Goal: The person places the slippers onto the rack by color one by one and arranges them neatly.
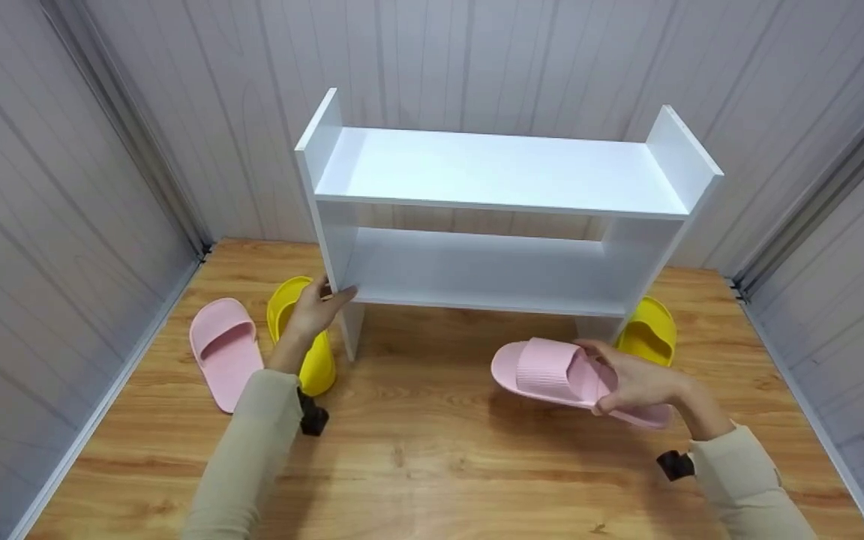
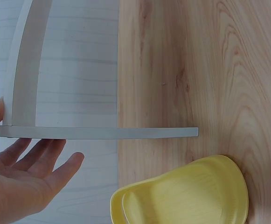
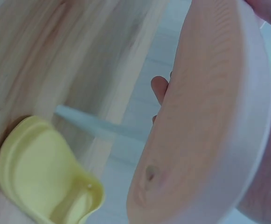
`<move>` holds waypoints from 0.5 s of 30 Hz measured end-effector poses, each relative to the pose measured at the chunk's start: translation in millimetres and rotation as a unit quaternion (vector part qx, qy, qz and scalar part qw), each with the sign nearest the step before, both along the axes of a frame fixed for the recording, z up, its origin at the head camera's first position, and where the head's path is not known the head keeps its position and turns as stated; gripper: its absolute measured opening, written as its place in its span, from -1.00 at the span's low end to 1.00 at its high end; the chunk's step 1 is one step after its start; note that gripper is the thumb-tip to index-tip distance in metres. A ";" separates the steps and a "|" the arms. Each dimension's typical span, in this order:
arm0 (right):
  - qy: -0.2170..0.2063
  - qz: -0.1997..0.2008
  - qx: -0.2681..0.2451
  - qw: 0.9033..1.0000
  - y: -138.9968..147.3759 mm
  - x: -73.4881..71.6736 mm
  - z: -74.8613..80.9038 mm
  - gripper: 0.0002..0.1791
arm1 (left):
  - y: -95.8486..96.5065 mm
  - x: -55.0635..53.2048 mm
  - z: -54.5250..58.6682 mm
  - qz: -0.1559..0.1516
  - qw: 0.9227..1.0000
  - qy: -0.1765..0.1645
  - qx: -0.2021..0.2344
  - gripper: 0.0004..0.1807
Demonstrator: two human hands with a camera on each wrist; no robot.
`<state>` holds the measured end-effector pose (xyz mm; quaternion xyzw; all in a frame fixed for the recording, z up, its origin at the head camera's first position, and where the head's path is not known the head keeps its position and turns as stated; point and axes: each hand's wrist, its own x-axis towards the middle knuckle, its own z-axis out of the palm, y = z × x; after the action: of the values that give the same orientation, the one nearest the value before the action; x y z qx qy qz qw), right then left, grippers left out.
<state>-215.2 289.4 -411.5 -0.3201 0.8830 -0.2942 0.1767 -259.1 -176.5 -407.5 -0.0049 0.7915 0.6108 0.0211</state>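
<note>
Visibly, a pink slipper [image 1: 552, 375] in the right hand [image 1: 638, 382], a white shelf [image 1: 499, 169] in the left hand [image 1: 316, 309]

The right hand is clamped on the pink slipper behind its strap [image 1: 541, 364], thumb along the near edge and fingers over the far one. The pink slipper is off the wooden floor [image 1: 417, 465], its toe pointing leftward away from that hand. Just beyond the right hand, beside the white shelf, a yellow slipper [image 1: 649, 330] sits partly hidden.

The left hand pinches the left side panel [image 2: 126, 133] level with the lower board [image 1: 477, 270], thumb on the inner side, fingers against the outer face. Just beside the left hand, a second yellow slipper [image 1: 319, 367] stands on the floor, partly covered. Farther out to that hand's left lies a second pink slipper [image 1: 229, 360].
</note>
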 end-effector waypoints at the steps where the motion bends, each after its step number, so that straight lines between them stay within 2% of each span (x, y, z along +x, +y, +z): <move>1: 0.005 0.004 0.001 1.000 -2.9 -0.3 2.4 0.02 | -0.1 0.0 -0.4 0.001 1.000 0.001 0.000 -0.37; 8: 0.042 0.027 0.008 0.999 -20.8 -3.2 21.2 0.04 | -0.5 -0.1 -2.1 -0.008 0.999 0.028 0.020 -0.41; 15: 0.062 0.032 0.024 0.997 -37.8 -0.7 38.6 0.06 | -0.8 -0.2 -2.1 -0.004 1.000 0.010 0.007 -0.38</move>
<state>-215.8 251.7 -372.9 -0.3611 0.8886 -0.2465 0.1388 -259.3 -177.3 -409.6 0.0047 0.7875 0.6161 0.0155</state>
